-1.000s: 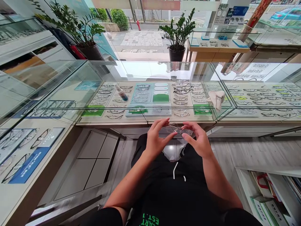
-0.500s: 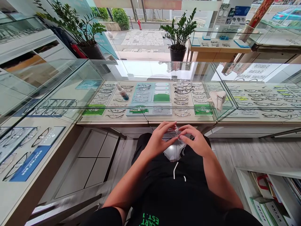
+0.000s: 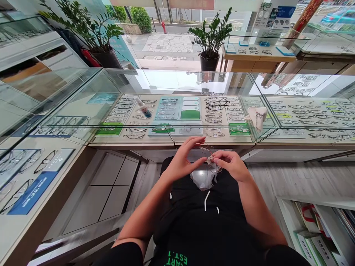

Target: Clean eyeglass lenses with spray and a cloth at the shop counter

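Note:
My right hand (image 3: 231, 164) pinches a pair of thin wire-framed eyeglasses (image 3: 215, 170) between thumb and fingers, just off the counter's near edge. A small pale piece (image 3: 210, 159) shows at the pinch; its kind is too small to tell. To the left, my left hand (image 3: 185, 159) is open, with thumb and fingers spread wide around the near side of the glasses. Its thumb tip comes close to the pale piece, and whether they touch I cannot tell. Part of the frame is hidden behind the right fingers.
A glass display case (image 3: 177, 138) with rows of eyeglasses runs across in front. On its top stand a spray bottle (image 3: 143, 108) and a crumpled pale cloth (image 3: 257, 116). Another case (image 3: 36, 218) borders the left. A shelf with books (image 3: 313, 229) is at lower right.
My left fingers have spread and lifted off the glasses, with the hand shifting slightly left. The glasses have turned and show more plainly in my right hand.

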Motion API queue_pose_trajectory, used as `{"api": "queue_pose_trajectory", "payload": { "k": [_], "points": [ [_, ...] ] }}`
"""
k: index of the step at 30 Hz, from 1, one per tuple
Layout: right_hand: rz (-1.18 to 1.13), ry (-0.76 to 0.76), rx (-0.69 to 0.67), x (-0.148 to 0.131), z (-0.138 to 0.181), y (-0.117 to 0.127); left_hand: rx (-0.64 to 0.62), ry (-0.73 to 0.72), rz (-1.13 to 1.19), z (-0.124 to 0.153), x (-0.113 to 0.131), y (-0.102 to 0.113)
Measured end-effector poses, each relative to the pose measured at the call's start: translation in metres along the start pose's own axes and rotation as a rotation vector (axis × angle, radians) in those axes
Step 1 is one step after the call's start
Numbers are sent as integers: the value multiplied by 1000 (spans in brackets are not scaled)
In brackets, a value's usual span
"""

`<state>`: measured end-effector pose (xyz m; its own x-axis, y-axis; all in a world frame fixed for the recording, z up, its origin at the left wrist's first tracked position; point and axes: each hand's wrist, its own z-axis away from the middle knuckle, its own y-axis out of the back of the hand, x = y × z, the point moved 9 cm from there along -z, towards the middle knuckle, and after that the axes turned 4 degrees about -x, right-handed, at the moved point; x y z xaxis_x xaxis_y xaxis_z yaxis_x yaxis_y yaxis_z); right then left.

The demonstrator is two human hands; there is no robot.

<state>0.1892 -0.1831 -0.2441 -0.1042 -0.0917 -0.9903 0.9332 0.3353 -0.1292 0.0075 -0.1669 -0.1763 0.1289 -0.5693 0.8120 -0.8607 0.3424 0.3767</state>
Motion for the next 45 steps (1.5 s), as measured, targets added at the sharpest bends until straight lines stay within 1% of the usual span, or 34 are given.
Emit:
{"api": "queue_pose_trajectory", "payload": {
  "k": [1, 3, 5, 7, 8, 10, 12, 13, 15, 16, 19, 21, 25, 29, 33, 38, 42, 44, 45],
  "points": [
    [10, 8, 26, -3, 0, 5, 21, -5, -58, -6, -3, 11],
    [6, 26, 88, -8, -1, 16, 78, 10, -170, -22, -16, 39],
    [-38, 34, 178, -10, -4, 30, 146, 80, -292, -41, -41, 70],
    [-100, 33, 286, -11, -11, 46, 162, 178, -422, -61, -73, 96],
    [-125, 32, 335, -12, -16, 53, 145, 227, -489, -70, -89, 104],
    [-145, 36, 429, -14, -29, 66, 92, 315, -625, -86, -119, 115],
    [-140, 46, 520, -19, -41, 80, 71, 358, -749, -95, -139, 119],
    [-145, 48, 554, -22, -48, 85, 78, 364, -796, -97, -145, 120],
    [-195, 36, 571, -26, -62, 91, 106, 354, -847, -98, -148, 120],
    [-246, 26, 553, -26, -70, 91, 117, 346, -856, -96, -148, 120],
    [-439, -16, 464, -26, -94, 83, 135, 336, -868, -92, -145, 118],
    [-538, -31, 435, -25, -108, 77, 146, 342, -872, -90, -143, 119],
    [-679, -31, 463, -20, -130, 70, 158, 354, -879, -90, -141, 119],
    [-731, -30, 456, -20, -144, 64, 176, 366, -871, -89, -139, 120],
    [-774, -16, 455, -19, -149, 61, 184, 378, -867, -89, -138, 120],
    [-694, 37, 478, -16, -145, 62, 192, 378, -862, -88, -138, 120],
    [-669, 115, 505, -14, -127, 62, 178, 403, -882, -87, -140, 119],
    [-612, 130, 459, -7, -116, 56, 146, 438, -906, -87, -145, 119],
    [-562, 116, 416, 0, -111, 51, 106, 463, -914, -88, -149, 117]
  ]
}}
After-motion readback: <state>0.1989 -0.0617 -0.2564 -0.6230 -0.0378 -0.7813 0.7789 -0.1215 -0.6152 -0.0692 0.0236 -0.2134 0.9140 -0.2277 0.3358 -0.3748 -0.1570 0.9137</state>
